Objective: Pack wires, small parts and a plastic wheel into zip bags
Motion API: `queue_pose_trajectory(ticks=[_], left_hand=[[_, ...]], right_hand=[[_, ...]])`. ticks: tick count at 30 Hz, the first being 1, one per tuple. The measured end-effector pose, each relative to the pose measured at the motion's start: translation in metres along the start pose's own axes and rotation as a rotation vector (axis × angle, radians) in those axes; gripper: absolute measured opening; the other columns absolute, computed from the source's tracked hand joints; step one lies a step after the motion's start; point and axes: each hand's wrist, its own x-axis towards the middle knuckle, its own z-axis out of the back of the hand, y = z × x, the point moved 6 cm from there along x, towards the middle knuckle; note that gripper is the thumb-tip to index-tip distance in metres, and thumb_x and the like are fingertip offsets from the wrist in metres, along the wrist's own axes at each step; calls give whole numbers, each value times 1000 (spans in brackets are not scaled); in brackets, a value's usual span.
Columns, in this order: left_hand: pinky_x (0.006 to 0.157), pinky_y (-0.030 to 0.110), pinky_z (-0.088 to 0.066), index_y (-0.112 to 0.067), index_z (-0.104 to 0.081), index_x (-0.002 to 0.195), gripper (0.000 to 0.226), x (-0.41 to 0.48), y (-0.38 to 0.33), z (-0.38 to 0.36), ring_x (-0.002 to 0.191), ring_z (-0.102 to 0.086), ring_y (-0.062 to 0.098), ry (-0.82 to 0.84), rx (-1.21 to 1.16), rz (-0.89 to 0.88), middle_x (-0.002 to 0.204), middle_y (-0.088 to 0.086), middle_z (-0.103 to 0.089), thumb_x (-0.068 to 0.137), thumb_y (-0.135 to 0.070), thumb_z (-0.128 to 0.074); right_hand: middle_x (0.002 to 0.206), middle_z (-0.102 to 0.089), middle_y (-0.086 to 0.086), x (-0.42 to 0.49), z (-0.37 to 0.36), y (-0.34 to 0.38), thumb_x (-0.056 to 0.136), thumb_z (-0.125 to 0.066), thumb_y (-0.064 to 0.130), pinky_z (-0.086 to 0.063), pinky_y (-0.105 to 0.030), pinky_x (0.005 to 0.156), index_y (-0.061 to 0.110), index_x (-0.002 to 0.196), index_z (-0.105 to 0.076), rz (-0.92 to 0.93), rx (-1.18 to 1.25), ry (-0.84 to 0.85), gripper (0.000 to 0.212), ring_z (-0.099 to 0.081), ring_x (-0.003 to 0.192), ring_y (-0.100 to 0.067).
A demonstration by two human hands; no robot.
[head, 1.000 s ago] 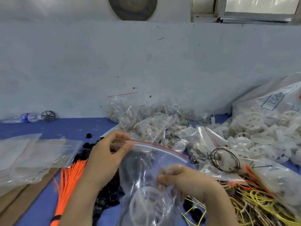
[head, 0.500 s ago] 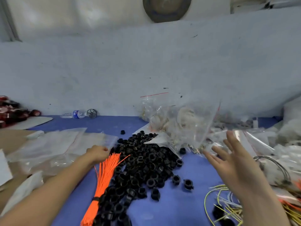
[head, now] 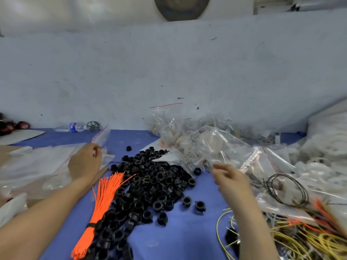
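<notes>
My left hand [head: 85, 162] pinches the edge of an empty zip bag [head: 101, 136], lifted off the flat stack of empty bags [head: 37, 162] at the left. My right hand [head: 231, 180] hovers with loosely curled fingers and holds nothing, just in front of the heap of filled zip bags [head: 212, 145]. Between my hands lie a pile of small black parts [head: 150, 184] and a tied bundle of orange wires [head: 102, 201]. Yellow wires [head: 304, 241] and a coil of black wire [head: 288, 190] lie at the right. White plastic wheels [head: 328, 152] are heaped at the far right.
A water bottle [head: 73, 127] and a dark wheel [head: 93, 126] lie by the wall at the back left. Brown cardboard [head: 5, 152] sits under the empty bags. Blue table cloth [head: 178, 235] shows in front of the black parts.
A second ago both hands held a filled bag with a white wheel; it now lies on the heap. My left hand moved to the empty bags and lifted one. My right hand's fingers have curled.
</notes>
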Motion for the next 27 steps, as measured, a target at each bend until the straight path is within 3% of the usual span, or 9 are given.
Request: queue_pose_trajectory(ticks=[2,5,7,12,15,17,21,25,27], left_hand=[[67,37,-41,-9,-63,101,11,-1,-42,25,82,-60,36,-123,-276,-2,96,17,-66,95,-12,-53],[66,29,-48,-19,-54,108,19,-11,-105,71,76,-61,20,-217,-764,-5,93,6,-65,93,-8,-55],[65,19,-50,-34,-51,106,29,-28,-137,108,72,-64,13,-261,-1028,-59,90,1,-65,90,-10,-57],[60,13,-51,-32,-64,90,23,-85,-160,125,64,-63,-1,-99,-1221,-28,72,-13,-70,91,-10,-61],[66,21,-54,-22,-67,85,19,-105,-161,94,63,-62,2,139,-1195,119,67,-8,-69,94,-7,-59],[67,21,-54,-21,-68,84,20,-108,-163,87,66,-64,4,196,-1177,137,68,-7,-69,93,-6,-59],[61,11,-48,-18,-68,75,20,-119,-186,100,65,-63,4,343,-1193,-61,69,-3,-69,92,-9,-61],[66,14,-46,-14,-69,82,14,-142,-223,108,72,-63,8,693,-1192,-377,77,0,-68,85,-24,-59],[73,10,-45,-18,-69,96,15,-150,-232,109,81,-64,4,796,-1211,-454,85,-6,-68,86,-24,-59]], right_hand=[[119,-61,-6,4,-33,-21,89,-53,5,-46,-21,66,18,126,-55,3,-296,137,40,-56,87,-20],[140,-46,-4,1,-73,-64,90,-42,6,-44,-29,97,28,141,-39,-20,-791,380,55,-45,125,-24],[140,-42,-4,3,-78,-72,91,-40,6,-39,-36,100,29,139,-39,-28,-900,332,53,-37,130,-27],[106,-64,-9,5,-67,-69,89,-44,-1,-45,-30,70,19,113,-61,-70,-665,214,35,-58,90,-22],[67,-58,-8,3,-46,-46,84,-39,-5,-35,-26,53,16,77,-65,-46,-375,56,34,-48,58,-20],[51,-50,-5,2,-26,-25,81,-37,-7,-32,-23,48,12,54,-54,-75,-32,-43,37,-45,46,-19],[38,-33,-3,-11,-3,21,82,-42,6,-20,-16,36,4,55,-55,-99,401,124,29,-25,33,-14],[44,-36,-3,-32,-2,52,81,-54,54,-22,-20,37,11,62,-67,-34,420,290,49,-27,35,-14],[45,-37,-2,-35,-1,55,80,-59,50,-21,-17,37,15,55,-65,-18,395,245,43,-26,38,-13]])
